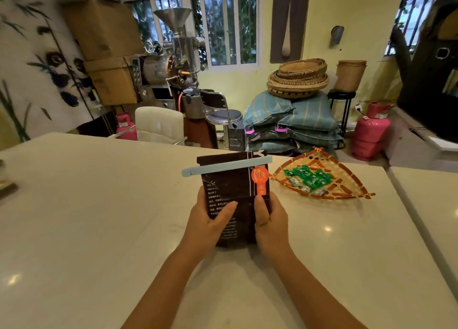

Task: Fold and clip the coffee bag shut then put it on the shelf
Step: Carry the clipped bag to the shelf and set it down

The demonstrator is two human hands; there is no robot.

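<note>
We are gripping the coffee bag (233,194) upright over the pale counter (99,217), our left hand (210,221) and right hand (271,221) closed on its lower sides; our thumbs are pressing its front, and the other fingers are hiding behind it. A light blue clip (226,167) is sitting across its folded top. The white print on the bag is too small to read. A woven tray (347,180) of green packets is lying to the right. Beyond the counter are standing a coffee roaster (171,63), stacked sacks (292,120) and pink gas cylinders (370,132).

Matt dark paper bag (233,192), smooth plastic clip (226,166), glossy tabletop (99,217)
</note>
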